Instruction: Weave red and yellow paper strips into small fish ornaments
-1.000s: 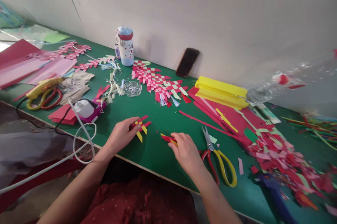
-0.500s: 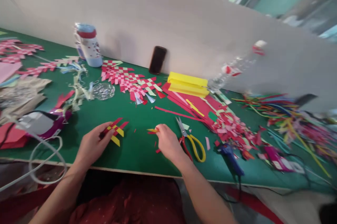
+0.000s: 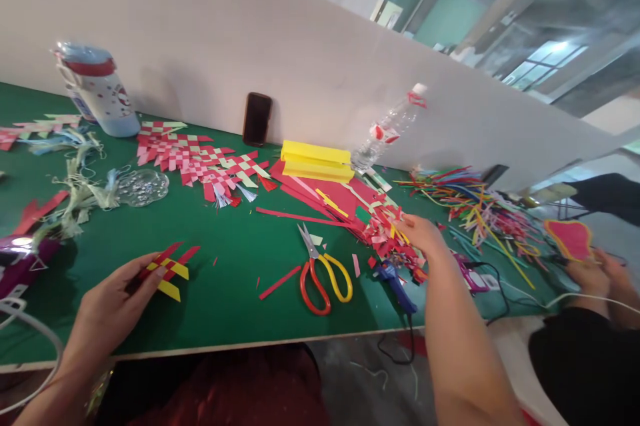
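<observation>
My left hand (image 3: 117,299) rests near the table's front edge, its fingers pinched on a small woven piece of red and yellow paper strips (image 3: 169,267) that lies on the green table (image 3: 235,306). My right hand (image 3: 423,233) is stretched out to the right over a heap of red paper scraps (image 3: 387,239). Its fingers are drawn together at the heap, and what they hold is hidden. Red-and-yellow scissors (image 3: 325,276) lie between my hands, with a loose red strip (image 3: 279,283) beside them.
Woven red mats (image 3: 200,159), a glass dish (image 3: 143,186), a drink flask (image 3: 97,89), a phone (image 3: 257,119), yellow paper (image 3: 316,161) and a plastic bottle (image 3: 387,129) line the back. A blue glue gun (image 3: 395,279) lies near the edge. A co-worker's hands (image 3: 597,273) hold a pink shape (image 3: 570,239).
My right hand left the spot in front of me and reached right to the scrap heap. The view swung right, bringing the co-worker into sight. My left hand kept its hold.
</observation>
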Motion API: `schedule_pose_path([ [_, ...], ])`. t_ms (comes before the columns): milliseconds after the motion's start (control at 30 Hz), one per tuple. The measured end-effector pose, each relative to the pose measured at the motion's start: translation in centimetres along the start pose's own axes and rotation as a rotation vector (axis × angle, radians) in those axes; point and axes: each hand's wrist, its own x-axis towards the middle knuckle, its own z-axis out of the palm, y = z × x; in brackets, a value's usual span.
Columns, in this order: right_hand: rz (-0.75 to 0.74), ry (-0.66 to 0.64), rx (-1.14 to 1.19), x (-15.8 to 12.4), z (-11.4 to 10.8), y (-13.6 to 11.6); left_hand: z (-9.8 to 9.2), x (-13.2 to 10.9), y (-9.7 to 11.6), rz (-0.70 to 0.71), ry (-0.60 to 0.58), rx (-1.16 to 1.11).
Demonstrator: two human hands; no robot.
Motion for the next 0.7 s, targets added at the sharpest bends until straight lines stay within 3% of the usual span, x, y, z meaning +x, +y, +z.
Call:
schedule_pose_path([
  [133, -0.002, 0.088, 0.015, -0.2, -0.4, 0.6, 0.2, 0.1, 0.0, -0.002, 0.042, -0.024],
  [267, -0.169, 0.148, 0.096, -4.5, 0.2, -2.8, 0.4, 0.0, 0.2, 0.015, 0.031, -0.109],
  [500, -0.883, -0.222, 0.302, -17.7, 6.1, -13.4, 0.7, 0.2, -0.2, -0.03, 0.042, -0.158],
  [600, -1.011, -0.272, 0.315, -19.5, 8.2, -15.1, 0.8, 0.3, -0.4, -0.009, 0.04, -0.189],
  [700, -1.038, -0.256, 0.322, -18.8, 9.4, -15.4, 0.8, 0.2, -0.4, -0.004, 0.048, -0.223],
])
